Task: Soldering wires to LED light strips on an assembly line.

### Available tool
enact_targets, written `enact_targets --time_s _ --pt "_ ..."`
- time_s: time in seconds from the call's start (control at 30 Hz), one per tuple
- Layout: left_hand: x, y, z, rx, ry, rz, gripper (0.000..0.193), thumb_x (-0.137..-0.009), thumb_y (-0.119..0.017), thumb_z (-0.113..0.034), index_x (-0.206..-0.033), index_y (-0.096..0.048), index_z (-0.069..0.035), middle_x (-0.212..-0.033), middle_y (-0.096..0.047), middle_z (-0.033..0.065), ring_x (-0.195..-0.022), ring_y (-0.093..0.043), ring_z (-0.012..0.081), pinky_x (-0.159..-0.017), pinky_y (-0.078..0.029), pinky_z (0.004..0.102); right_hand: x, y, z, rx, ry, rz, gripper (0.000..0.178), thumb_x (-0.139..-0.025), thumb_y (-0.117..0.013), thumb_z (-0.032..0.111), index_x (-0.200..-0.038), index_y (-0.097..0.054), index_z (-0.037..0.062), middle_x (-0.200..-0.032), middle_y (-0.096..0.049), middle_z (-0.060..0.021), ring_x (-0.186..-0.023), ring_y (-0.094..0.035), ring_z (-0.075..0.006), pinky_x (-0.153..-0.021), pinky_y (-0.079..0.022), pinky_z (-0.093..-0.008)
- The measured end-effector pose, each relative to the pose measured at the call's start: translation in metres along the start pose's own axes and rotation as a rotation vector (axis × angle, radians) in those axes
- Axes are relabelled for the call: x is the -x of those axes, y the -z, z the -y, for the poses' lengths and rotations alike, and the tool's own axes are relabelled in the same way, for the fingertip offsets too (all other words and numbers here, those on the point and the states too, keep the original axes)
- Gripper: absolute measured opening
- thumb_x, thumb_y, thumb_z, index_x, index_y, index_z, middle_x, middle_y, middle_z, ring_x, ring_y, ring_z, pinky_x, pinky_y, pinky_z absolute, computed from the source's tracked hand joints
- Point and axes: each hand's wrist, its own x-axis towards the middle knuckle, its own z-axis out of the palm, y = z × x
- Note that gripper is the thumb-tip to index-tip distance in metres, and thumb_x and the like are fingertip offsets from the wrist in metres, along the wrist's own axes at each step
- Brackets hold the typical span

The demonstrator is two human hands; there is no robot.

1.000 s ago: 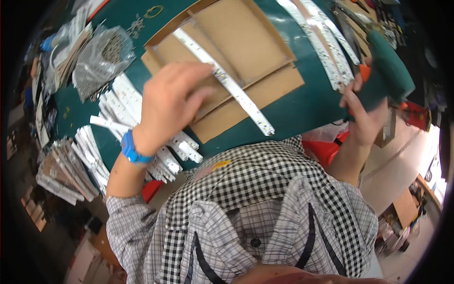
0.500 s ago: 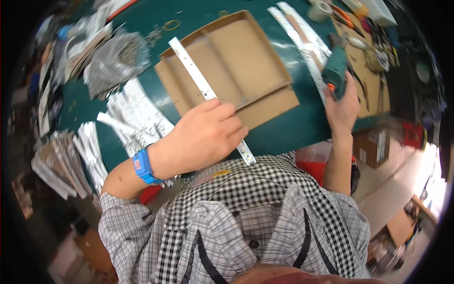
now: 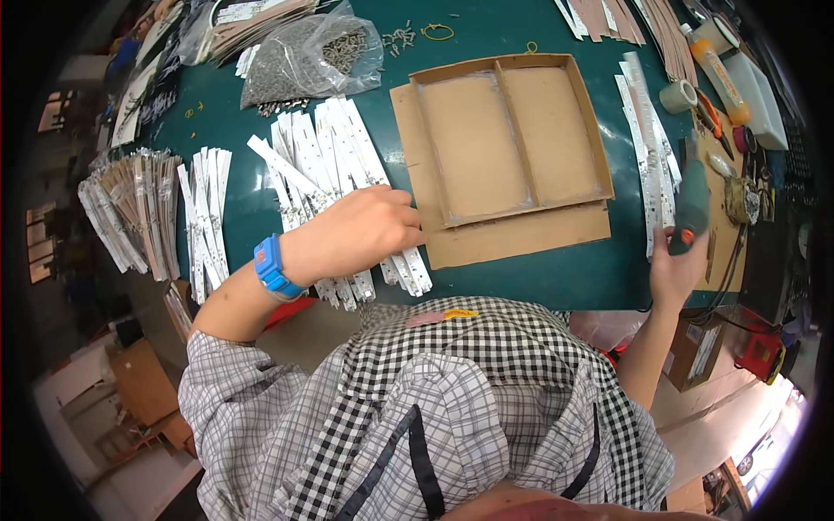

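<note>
My left hand [image 3: 360, 227], with a blue band at the wrist, lies over the right side of a pile of white LED strips [image 3: 300, 139]. Its fingers are curled down on an LED strip [image 3: 413, 271], whose end sticks out below them; the fingertips are partly hidden. At the right, my right hand [image 3: 679, 276] grips the lower end of a green handheld power tool [image 3: 692, 195], like an electric screwdriver with an orange part. Motion blurs the tool. Between my hands sits a shallow cardboard tray [image 3: 473, 143] with one divider.
Further left lie a smaller bundle of LED strips [image 3: 205, 217] and a brown-and-white bundle [image 3: 135, 213]. Beyond is a clear bag of small metal parts [image 3: 317, 61]. More strips [image 3: 643, 148] lie beside the tool, near a tape roll [image 3: 678, 96] and an orange bottle [image 3: 719, 78].
My left hand has moved from over the cardboard tray to the pile of LED strips, left of it. My right hand keeps the green tool. The whole view has shifted and turned.
</note>
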Motion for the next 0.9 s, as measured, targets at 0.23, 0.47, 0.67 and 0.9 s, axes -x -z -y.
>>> enact_targets --time_s 0.23,0.47,0.67,0.9 --pt "-0.006 0.017 0.03 0.32 0.002 -0.047 0.032 -0.074 -0.08 -0.011 -0.105 -0.073 -0.005 -0.096 -0.071 0.0106 -0.088 -0.068 0.0289 -0.078 -0.055 0.0374 0.023 0.019 0.055 -0.902 -0.132 0.141 0.069 -0.077 -0.066 -0.017 -0.14 -0.042 -0.0057 -0.096 -0.052 -0.0057 -0.082 -0.061 -0.0141 -0.068 -0.05 -0.0239" --pt "-0.049 0.026 0.154 -0.096 0.565 -0.537 0.015 -0.079 -0.076 -0.012 -0.092 -0.076 -0.006 -0.082 -0.073 0.0121 -0.074 -0.07 0.0246 -0.068 -0.055 0.0345 0.047 -0.013 0.117 -1.036 -0.381 0.345 0.039 -0.077 -0.067 -0.015 -0.11 -0.05 -0.002 -0.092 -0.056 -0.0055 -0.079 -0.061 -0.0106 -0.065 -0.051 -0.0232" --pt "-0.05 0.018 0.21 -0.023 0.603 -0.472 0.022 -0.07 -0.083 -0.016 -0.088 -0.077 -0.006 -0.08 -0.073 0.0135 -0.075 -0.071 0.0277 -0.071 -0.056 0.0365 0.065 -0.035 0.119 -0.844 -0.33 0.382 0.03 -0.079 -0.07 -0.01 -0.103 -0.055 -0.0014 -0.082 -0.062 -0.0033 -0.071 -0.06 -0.0089 -0.064 -0.049 -0.0225" --pt "-0.056 0.037 0.184 0.171 0.677 -0.421 0.006 -0.076 -0.071 -0.004 -0.08 -0.072 0.001 -0.068 -0.07 0.0153 -0.062 -0.071 0.0209 -0.059 -0.054 0.0329 0.071 -0.05 0.123 -0.818 -0.309 0.378 0.022 -0.079 -0.076 -0.006 -0.093 -0.06 -0.0009 -0.08 -0.066 -0.0045 -0.068 -0.061 -0.0088 -0.061 -0.05 -0.0241"
